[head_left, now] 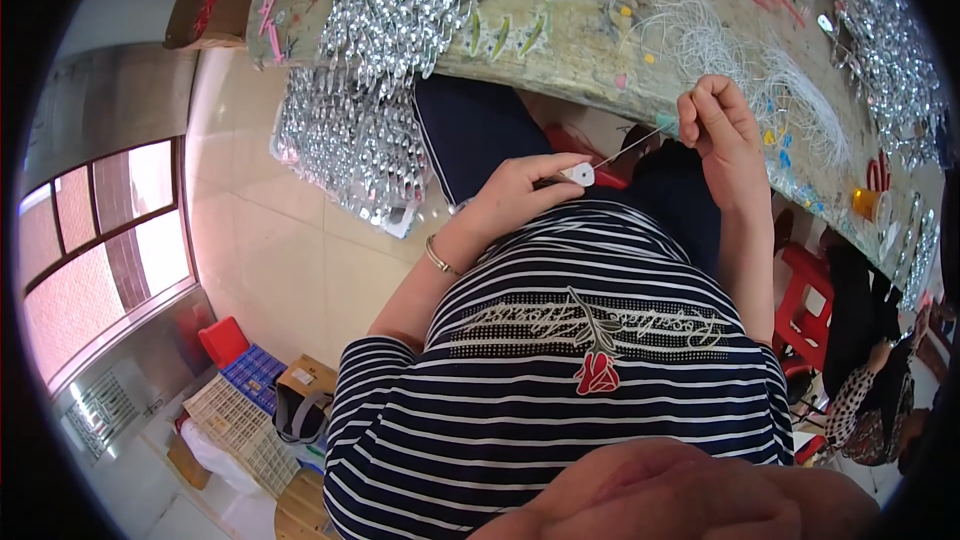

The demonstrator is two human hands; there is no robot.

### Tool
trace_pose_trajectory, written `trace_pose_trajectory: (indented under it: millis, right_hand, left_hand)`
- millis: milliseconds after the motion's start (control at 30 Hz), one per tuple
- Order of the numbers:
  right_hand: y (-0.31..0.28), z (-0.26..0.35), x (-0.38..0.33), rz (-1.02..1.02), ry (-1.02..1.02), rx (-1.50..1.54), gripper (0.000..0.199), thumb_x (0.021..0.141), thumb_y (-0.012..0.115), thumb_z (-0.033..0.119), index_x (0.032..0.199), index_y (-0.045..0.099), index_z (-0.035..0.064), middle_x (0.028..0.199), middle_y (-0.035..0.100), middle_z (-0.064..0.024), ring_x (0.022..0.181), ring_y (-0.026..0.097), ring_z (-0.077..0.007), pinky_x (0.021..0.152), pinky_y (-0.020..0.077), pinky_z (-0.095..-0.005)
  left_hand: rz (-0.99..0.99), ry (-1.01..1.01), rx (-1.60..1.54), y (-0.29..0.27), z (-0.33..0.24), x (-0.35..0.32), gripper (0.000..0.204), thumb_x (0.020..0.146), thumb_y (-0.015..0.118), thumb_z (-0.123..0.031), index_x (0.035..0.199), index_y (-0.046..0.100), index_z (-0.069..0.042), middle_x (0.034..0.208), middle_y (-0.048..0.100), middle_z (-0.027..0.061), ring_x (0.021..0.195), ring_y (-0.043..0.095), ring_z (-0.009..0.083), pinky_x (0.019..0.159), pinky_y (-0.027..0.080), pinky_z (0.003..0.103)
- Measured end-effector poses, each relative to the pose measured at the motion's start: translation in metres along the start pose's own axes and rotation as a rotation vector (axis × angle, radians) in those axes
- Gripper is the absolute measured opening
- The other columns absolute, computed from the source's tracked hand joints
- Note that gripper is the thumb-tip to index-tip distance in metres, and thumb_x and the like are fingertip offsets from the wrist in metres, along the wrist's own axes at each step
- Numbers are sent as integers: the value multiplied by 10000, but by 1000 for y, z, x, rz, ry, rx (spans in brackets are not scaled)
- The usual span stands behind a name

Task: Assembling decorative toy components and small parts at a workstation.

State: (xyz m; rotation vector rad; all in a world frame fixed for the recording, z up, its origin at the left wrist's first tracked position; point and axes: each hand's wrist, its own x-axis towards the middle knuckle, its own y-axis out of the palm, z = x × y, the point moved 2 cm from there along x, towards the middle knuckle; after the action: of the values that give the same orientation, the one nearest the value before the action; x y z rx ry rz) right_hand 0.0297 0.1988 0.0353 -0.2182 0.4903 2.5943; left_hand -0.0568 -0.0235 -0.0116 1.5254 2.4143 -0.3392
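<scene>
Between the thumb and fingers of my left hand [512,190] is a small white flat piece [579,175] with a dark spot near its middle. A thin, pale string [632,147] runs taut from that piece up to my right hand [722,130], whose fingertips are pinched on its far end. Both hands are over my lap, just off the near edge of the worktable [580,70]. On the table beyond my right hand lies a loose heap of clear strings [690,30]. What my left fingers cover of the white piece is hidden.
Silvery teardrop bead strands [405,0] drape over the table edge onto a bagged pile [350,145]. More silvery strands [885,50], red-handled pliers or scissors [879,173] and an amber cup [868,203] lie right. A red stool [803,300] and another person [868,390] are lower right.
</scene>
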Motion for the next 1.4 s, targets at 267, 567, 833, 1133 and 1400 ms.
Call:
trace_pose_trajectory:
  millis: [267,567,833,1133,1400]
  right_hand:
    - [-14,-3,8,-39,-15,-57,88,947,492,192,934,514,108,868,622,-20,680,490,-53,629,392,-192]
    - [-14,-8,46,27,42,-199,114,929,508,189,933,545,82,935,640,-22,733,513,-45,686,425,-206]
    - [-53,15,106,-55,-106,-642,211,909,526,237,1013,580,62,938,641,3,750,542,-76,692,445,-226]
    - [-119,42,193,-391,-252,-1061,359,892,538,342,928,601,-9,710,613,-81,617,574,-158,600,463,-300]
    - [-140,36,222,-449,-116,-1420,423,811,516,443,884,660,52,760,645,-178,709,627,-343,671,478,-423]
  left_hand:
    - [-121,-107,-33,-24,21,-24,250,868,611,-120,1099,616,-24,838,644,10,740,574,47,652,459,184]
    - [-415,289,324,-80,-22,5,242,892,558,-109,1115,609,-32,911,588,-9,680,465,30,580,377,165]
    - [-709,424,847,-144,-75,64,256,876,567,-145,1067,596,23,812,544,83,744,508,187,690,406,297]
    - [-848,523,1097,-179,-83,122,280,811,619,-113,1069,604,-6,837,583,142,785,546,278,732,426,366]
    - [-876,520,1257,-171,-69,143,284,740,672,-69,1022,649,-55,900,600,104,850,532,280,775,407,384]
